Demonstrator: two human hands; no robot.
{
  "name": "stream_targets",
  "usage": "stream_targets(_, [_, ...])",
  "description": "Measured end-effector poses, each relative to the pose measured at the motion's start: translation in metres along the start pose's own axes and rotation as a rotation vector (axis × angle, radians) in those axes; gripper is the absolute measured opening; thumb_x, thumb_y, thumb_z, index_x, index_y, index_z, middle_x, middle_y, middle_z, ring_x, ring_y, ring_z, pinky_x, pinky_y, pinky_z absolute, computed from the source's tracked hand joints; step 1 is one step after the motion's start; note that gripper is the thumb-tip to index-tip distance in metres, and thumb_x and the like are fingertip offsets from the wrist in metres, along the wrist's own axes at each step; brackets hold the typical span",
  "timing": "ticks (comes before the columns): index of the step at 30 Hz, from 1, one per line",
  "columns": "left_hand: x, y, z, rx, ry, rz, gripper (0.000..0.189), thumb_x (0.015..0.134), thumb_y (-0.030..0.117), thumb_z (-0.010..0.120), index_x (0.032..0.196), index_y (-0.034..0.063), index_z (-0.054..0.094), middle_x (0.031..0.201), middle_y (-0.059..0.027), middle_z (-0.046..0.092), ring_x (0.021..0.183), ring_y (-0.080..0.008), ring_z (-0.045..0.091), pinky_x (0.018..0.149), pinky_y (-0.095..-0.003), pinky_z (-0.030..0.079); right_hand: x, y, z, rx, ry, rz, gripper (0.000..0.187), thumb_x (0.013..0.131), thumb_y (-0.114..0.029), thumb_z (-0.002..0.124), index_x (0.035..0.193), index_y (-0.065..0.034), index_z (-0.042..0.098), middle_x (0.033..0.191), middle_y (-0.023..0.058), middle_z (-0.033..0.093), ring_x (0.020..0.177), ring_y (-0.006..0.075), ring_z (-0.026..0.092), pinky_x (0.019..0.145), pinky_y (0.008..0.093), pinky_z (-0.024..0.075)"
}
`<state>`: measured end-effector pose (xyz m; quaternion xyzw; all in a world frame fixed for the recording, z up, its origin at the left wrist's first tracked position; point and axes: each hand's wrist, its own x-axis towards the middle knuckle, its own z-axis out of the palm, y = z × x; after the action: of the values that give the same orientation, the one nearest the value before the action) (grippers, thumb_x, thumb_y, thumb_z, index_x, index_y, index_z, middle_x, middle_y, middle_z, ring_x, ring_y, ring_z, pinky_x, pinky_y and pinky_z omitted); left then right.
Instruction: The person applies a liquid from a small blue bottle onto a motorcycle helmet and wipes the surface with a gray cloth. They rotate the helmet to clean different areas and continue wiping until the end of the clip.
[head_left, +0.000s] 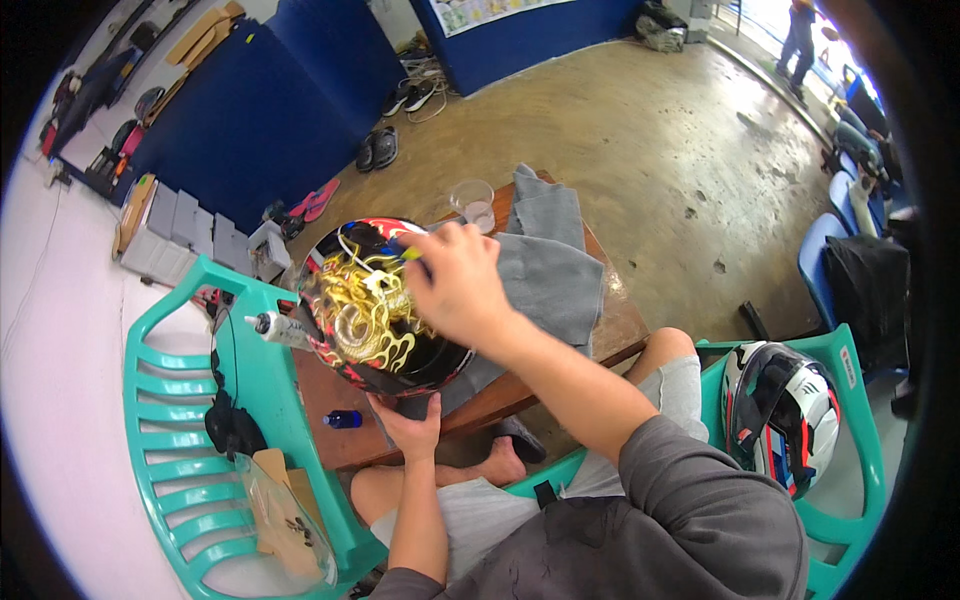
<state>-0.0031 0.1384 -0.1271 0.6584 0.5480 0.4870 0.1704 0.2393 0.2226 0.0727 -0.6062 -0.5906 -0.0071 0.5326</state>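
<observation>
A glossy black motorcycle helmet (367, 315) with gold dragon-like artwork and red-and-white patches rests on a grey cloth (551, 289) on a wooden table. My left hand (412, 429) grips its lower edge on the side nearest me, thumb and fingers spread. Over the helmet's top, my right hand (457, 281) pinches a small blue and yellow-green item (409, 251); my fingers hide most of it, so its exact kind cannot be told. A small dark blue bottle (343, 419) lies on the table by my left hand. Beyond the helmet's left side shows a white tube-like bottle (277, 328) with a nozzle.
The wooden table (337, 450) also carries a clear plastic cup (474, 202). A green plastic chair (176, 431) on the left holds a plastic bag (289, 517) and a black item. At right, a white full-face helmet (784, 416) sits on another green chair. People are near the doorway.
</observation>
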Motion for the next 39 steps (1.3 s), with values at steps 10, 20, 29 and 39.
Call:
stream_targets(10, [0.011, 0.013, -0.003, -0.044, 0.01, 0.113, 0.121, 0.081, 0.041, 0.095, 0.166, -0.0085, 0.025, 0.158, -0.0319, 0.048, 0.143, -0.0456, 0.053, 0.117, -0.0495, 0.048, -0.055, -0.056, -0.006, -0.233, -0.148, -0.479, 0.044, 0.087, -0.024, 0.067, 0.128, -0.0088, 0.073, 0.102, 0.0096, 0.064, 0.111, 0.0294, 0.061, 0.101, 0.053, 0.0363])
stream_targets(20, [0.004, 0.007, -0.001, 0.046, 0.012, 0.079, 0.127, 0.078, 0.038, 0.097, 0.166, -0.0109, 0.021, 0.156, -0.0342, 0.048, 0.144, -0.0464, 0.053, 0.116, -0.0507, 0.049, -0.077, 0.005, -0.025, 0.061, 0.066, 0.142, 0.037, 0.096, -0.016, 0.071, 0.132, -0.0111, 0.07, 0.113, 0.0124, 0.067, 0.109, 0.0348, 0.06, 0.097, 0.0499, 0.0407])
stream_targets(29, [0.022, 0.029, -0.004, 0.315, -0.061, 0.35, 0.101, 0.089, 0.034, 0.086, 0.161, -0.011, 0.032, 0.152, -0.0335, 0.051, 0.142, -0.0478, 0.054, 0.119, -0.0521, 0.046, -0.109, -0.079, 0.01, -0.09, 0.015, -0.379, 0.043, 0.084, -0.026, 0.071, 0.125, -0.0123, 0.074, 0.108, 0.0043, 0.064, 0.109, 0.0231, 0.06, 0.105, 0.0461, 0.0343])
stream_targets(39, [0.008, 0.013, -0.003, 0.069, 0.053, 0.111, 0.122, 0.079, 0.043, 0.095, 0.166, -0.0094, 0.026, 0.147, -0.0332, 0.056, 0.135, -0.0488, 0.058, 0.115, -0.0523, 0.047, -0.106, 0.001, -0.032, -0.19, 0.076, -0.383, 0.042, 0.078, -0.019, 0.085, 0.119, -0.0149, 0.077, 0.104, 0.0022, 0.064, 0.099, 0.0243, 0.061, 0.095, 0.0445, 0.0353])
